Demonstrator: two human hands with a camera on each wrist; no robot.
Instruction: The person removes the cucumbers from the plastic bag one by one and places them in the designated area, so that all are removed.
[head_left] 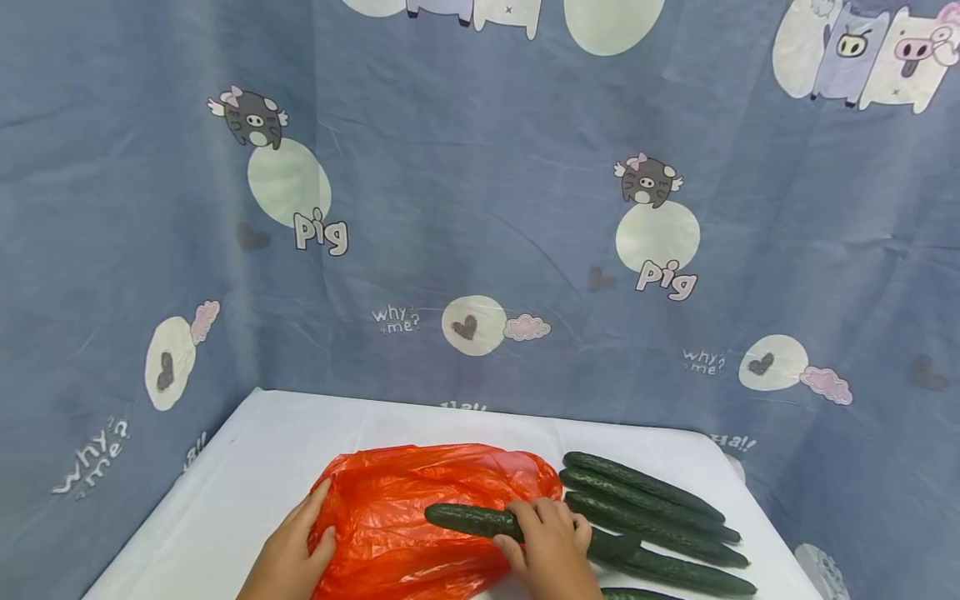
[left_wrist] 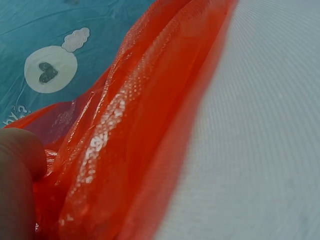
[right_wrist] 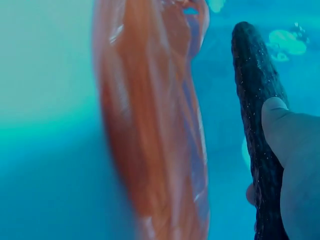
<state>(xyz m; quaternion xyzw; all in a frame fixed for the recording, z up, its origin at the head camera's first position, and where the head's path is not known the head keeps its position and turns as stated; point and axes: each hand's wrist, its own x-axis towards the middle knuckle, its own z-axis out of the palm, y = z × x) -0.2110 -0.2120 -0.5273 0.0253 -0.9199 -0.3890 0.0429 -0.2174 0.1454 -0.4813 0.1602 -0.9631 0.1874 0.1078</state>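
Observation:
A red plastic bag (head_left: 420,483) lies spread on the white table. My left hand (head_left: 288,550) is at its left edge, gripping the bag between thumb and fingers; in the left wrist view the thin plastic (left_wrist: 135,115) bunches beside a finger (left_wrist: 20,170). Over the bag's right part, my right hand (head_left: 551,542) grips a dark green cucumber (head_left: 468,518) around its middle, one end pointing left. The right wrist view has this cucumber (right_wrist: 250,70) with the thumb (right_wrist: 275,115) along it. My palm hides part of the cucumber.
Several more cucumbers (head_left: 645,483) lie side by side right of the bag, one (head_left: 637,593) cut off by the bottom of the view. The white tabletop (head_left: 300,417) ends at a blue printed curtain (head_left: 480,208) hanging behind and at both sides.

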